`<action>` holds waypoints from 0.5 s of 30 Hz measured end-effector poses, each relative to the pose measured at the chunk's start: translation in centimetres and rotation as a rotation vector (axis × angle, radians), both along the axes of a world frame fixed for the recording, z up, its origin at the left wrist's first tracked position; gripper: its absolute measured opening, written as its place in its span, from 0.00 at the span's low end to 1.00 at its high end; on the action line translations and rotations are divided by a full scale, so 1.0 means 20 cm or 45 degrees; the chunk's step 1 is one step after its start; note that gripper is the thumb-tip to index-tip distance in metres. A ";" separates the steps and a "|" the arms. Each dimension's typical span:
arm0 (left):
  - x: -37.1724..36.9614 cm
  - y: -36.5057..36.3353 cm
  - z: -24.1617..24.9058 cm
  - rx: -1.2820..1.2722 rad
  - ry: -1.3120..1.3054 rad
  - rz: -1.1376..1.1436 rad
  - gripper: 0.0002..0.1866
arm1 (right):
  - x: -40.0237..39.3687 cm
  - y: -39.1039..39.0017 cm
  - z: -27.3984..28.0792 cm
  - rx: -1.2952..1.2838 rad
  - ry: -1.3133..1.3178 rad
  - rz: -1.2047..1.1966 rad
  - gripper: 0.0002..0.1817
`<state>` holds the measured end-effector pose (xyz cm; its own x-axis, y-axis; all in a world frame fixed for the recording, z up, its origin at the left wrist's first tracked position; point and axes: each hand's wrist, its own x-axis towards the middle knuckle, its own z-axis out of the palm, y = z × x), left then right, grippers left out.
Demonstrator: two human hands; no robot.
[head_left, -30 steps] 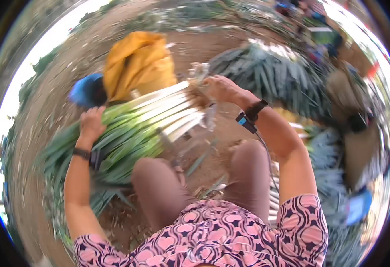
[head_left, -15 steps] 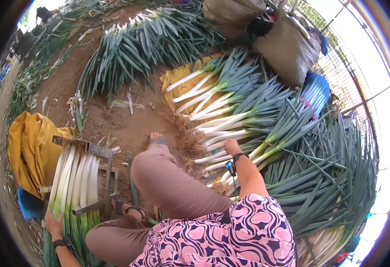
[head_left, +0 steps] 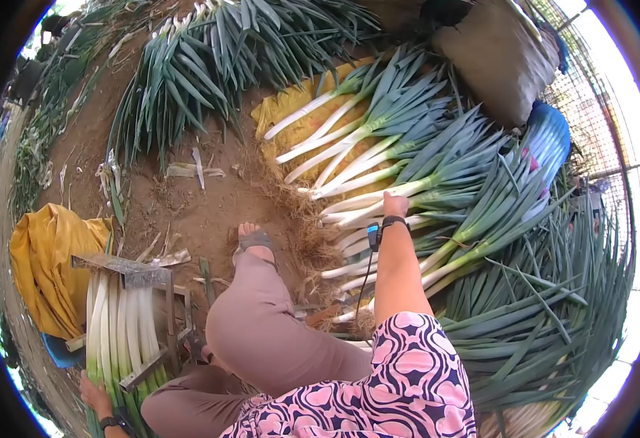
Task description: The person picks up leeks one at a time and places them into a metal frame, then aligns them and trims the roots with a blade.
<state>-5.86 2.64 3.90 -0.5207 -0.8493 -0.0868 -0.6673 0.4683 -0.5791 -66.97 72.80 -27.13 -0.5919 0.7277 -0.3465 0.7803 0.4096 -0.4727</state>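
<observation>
My left hand is at the lower left, its fingers closed against the outer side of a bundle of leeks. The bundle's white shafts lie side by side in a metal frame, with green leaves towards me. My right hand reaches forward over a row of leeks on a yellow sheet. Its fingers are closed around a leek where white turns green; the fingertips are partly hidden. The roots of this row point left, towards my foot.
A large pile of leeks lies at the back, and leafy leeks are heaped at right. A yellow cloth sits beside the frame. A full sack stands at the back right. Brown soil shows between the piles.
My right hand has moved forward along the row, away from my body, and now grips a leek higher up. My left hand stays by the bundle. The view has shifted slightly.
</observation>
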 end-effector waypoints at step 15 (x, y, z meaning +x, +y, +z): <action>0.04 -0.06 -0.12 0.069 0.113 -0.084 0.33 | 0.27 -0.16 0.42 -1.175 0.860 -0.431 0.12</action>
<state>-4.98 1.46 1.48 -0.5828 -0.8084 -0.0827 -0.6815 0.5416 -0.4921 -61.58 69.57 -18.79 -0.6814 0.5220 -0.5131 0.2632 -0.4794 -0.8372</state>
